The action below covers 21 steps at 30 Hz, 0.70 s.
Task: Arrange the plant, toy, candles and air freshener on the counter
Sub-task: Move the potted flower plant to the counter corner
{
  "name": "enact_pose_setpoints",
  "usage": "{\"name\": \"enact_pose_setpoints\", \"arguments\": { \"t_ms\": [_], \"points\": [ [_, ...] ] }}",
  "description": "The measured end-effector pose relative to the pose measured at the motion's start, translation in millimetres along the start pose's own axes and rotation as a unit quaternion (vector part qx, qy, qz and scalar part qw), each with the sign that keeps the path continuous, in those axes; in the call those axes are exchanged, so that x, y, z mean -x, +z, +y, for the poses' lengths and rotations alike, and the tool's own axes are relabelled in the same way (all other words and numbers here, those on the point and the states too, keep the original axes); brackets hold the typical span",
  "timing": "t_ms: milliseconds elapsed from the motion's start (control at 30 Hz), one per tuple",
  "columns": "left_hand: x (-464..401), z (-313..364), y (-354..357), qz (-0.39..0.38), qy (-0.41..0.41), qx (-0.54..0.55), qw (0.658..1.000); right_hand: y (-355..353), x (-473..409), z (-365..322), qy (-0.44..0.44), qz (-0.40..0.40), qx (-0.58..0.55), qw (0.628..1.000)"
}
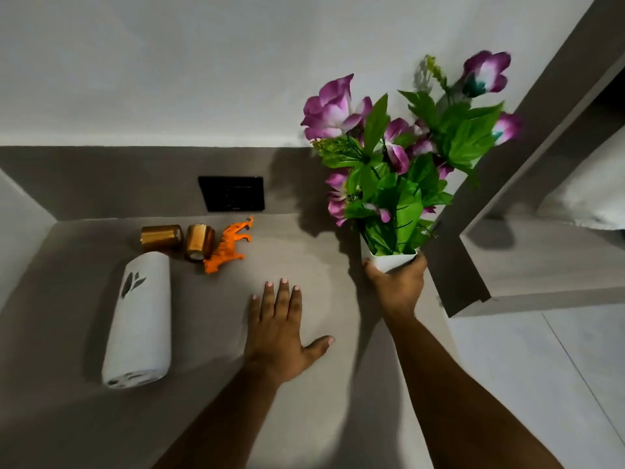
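Observation:
My right hand (397,286) grips the white pot of the plant (392,170), a bunch of purple flowers and green leaves, upright at the counter's right side. My left hand (280,330) lies flat on the grey counter (304,252), fingers spread, holding nothing. A white air freshener (138,319) lies on its side at the left. Behind it two gold candles (161,237) (199,242) lie tipped over. An orange toy animal (228,247) lies on its side beside the right candle.
A black switch plate (231,193) is set in the grey back panel. A side wall closes the counter's left end. At the right, a grey partition (473,265) borders the counter, with a lower surface and white floor beyond.

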<state>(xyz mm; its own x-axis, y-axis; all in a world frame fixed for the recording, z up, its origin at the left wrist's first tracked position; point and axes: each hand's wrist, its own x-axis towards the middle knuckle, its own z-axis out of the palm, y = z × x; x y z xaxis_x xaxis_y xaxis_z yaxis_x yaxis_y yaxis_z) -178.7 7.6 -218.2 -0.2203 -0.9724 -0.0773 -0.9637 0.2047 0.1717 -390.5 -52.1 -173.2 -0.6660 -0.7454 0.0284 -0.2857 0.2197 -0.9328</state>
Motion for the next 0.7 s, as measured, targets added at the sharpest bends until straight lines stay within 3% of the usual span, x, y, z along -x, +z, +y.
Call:
{"name": "enact_pose_setpoints", "arguments": {
  "t_ms": [300,700],
  "points": [
    [-25,7,9,0.029,0.018,0.003,0.999,33,-55,6,-0.015,0.016,-0.086,0.996],
    [-26,7,7,0.031,0.017,-0.004,0.999,49,-84,9,-0.024,0.005,-0.063,0.998]
  ]
}}
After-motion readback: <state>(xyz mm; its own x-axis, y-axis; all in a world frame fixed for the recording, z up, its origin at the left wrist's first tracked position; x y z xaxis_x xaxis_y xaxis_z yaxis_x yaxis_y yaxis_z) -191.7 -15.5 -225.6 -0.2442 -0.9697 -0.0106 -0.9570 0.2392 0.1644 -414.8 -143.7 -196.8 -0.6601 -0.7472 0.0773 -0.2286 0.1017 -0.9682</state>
